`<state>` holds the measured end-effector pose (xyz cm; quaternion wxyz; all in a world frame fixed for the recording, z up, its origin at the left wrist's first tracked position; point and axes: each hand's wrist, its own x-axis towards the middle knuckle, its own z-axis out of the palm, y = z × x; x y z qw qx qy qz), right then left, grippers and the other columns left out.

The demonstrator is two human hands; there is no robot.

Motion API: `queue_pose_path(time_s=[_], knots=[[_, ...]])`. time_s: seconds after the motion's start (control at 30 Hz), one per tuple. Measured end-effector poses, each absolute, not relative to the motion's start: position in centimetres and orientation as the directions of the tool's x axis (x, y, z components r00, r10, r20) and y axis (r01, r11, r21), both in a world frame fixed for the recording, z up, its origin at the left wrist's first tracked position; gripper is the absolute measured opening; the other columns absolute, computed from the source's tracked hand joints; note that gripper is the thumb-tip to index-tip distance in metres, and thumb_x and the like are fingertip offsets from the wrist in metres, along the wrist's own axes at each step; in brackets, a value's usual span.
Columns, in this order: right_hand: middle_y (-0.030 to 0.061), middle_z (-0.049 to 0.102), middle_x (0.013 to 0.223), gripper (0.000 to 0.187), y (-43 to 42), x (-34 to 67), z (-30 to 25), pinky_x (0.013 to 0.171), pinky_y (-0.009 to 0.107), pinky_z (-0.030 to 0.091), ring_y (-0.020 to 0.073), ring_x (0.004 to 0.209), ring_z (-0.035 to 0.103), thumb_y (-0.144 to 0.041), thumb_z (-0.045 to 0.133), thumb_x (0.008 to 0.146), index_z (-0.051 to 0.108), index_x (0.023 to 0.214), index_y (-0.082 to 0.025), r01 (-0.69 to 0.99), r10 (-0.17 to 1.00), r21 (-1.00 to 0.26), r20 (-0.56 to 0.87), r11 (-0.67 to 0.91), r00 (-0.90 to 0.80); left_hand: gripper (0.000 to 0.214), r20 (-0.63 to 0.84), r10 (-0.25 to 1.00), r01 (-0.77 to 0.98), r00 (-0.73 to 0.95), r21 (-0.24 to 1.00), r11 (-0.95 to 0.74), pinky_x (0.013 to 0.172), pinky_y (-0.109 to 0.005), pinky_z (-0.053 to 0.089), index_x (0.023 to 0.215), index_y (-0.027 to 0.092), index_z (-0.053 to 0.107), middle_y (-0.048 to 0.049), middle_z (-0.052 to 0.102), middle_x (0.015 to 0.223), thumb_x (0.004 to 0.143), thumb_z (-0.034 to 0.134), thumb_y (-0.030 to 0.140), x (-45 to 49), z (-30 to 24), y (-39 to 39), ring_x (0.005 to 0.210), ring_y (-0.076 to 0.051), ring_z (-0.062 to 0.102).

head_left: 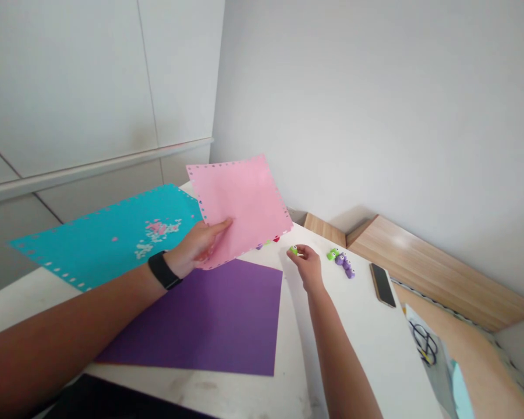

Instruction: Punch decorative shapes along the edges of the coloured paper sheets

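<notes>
Teal paper (100,244) lies at the left of the frame on a white desk (375,355), its edge lined with small punched holes and a scatter of pink and white flecks near its right end. Toward the centre, the left hand (194,247), with a black wristband (165,270) above it, lifts a pink sheet (244,203) clear of the desk. That grip is narrow, pinching the lower edge between thumb and fingers. The sheet is light and slightly floppy, best held by a margin, away from its fragile punched border. Below it lies a purple sheet (209,320). Right of centre, the right hand (304,266) closes narrowly on a small green piece (293,250), which looks light and easy to drop; it may be a craft punch, though the view is too small to be sure. Green and purple pieces (343,262) cluster beside it, then a phone (382,285) lies face up toward the right.
</notes>
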<state>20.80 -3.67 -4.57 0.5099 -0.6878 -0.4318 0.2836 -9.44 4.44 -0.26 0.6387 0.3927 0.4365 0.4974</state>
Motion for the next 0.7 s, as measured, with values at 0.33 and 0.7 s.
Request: queue_pose_path(time_s=[0.33,0.7], knots=[[0.0009,0.073,0.085,0.036,0.2,17.8,-6.8,0.062,0.029,0.044,0.0154,0.061,0.053,-0.046,0.080,0.067,0.077,0.096,-0.023,0.578,0.933,-0.813,0.153,-0.068,0.326,0.040,-0.152,0.980,-0.351,0.125,0.918,0.187,0.068,-0.032,0.063,0.102,0.012,0.075,-0.0110,0.080,0.089,0.072,0.087,0.036,-9.4,-0.3,4.4,0.089,-0.030,0.076],[0.0117,0.077,0.100,0.050,-1.1,25.4,-4.3,0.064,0.030,0.051,0.0216,0.074,0.067,-0.053,0.052,0.088,0.073,0.113,-0.014,0.644,0.817,-0.741,0.245,-0.190,0.523,0.029,-0.166,0.982,-0.299,0.092,0.936,0.186,0.049,-0.027,0.057,0.095,0.013,0.076,-0.0075,0.078,0.071,0.074,0.087,0.030,-9.5,1.7,3.3,0.069,-0.027,0.075]])
